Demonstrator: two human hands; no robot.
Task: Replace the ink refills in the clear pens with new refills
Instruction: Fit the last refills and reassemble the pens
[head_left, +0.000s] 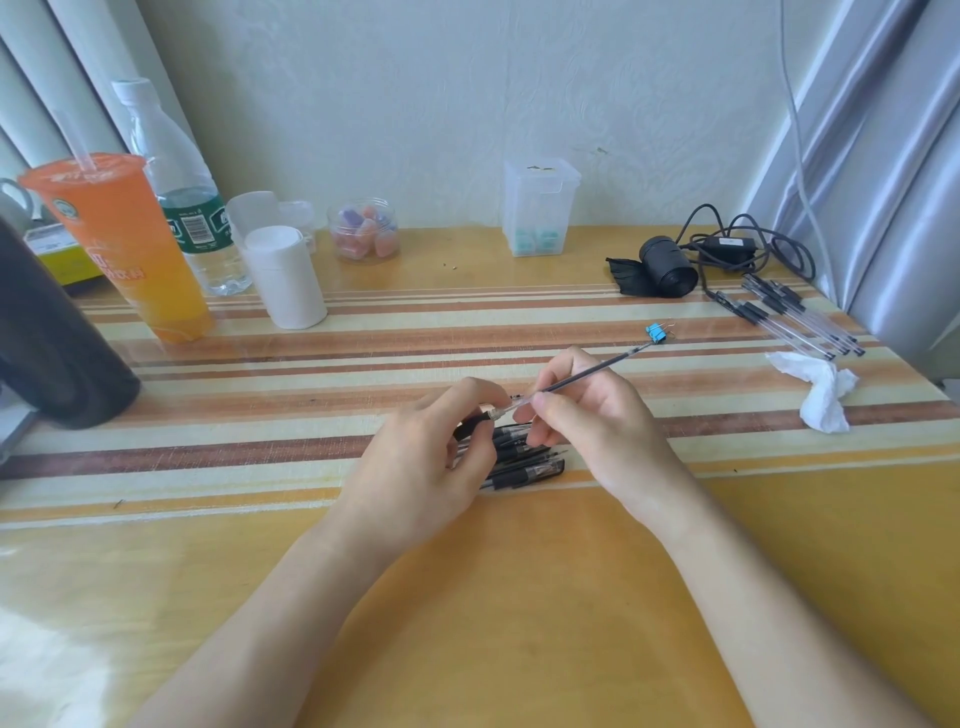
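Observation:
My left hand (415, 462) pinches the black grip end of a clear pen (475, 423), whose metal tip end shows between my fingers. My right hand (587, 415) pinches a thin dark ink refill (597, 370) that slants up to the right from the pen. Under both hands lies a small pile of clear pens with black caps (524, 465) on the striped table (260, 364). A second group of clear pens (795, 317) lies at the far right.
A blue binder clip (656, 332) sits just past the refill's far end. A crumpled tissue (821, 389), black roll (667, 267) and cable (737, 244) lie right. An orange drink cup (124, 244), water bottle (176, 182), white container (283, 275), candy jar (366, 228) and clear box (540, 208) line the back.

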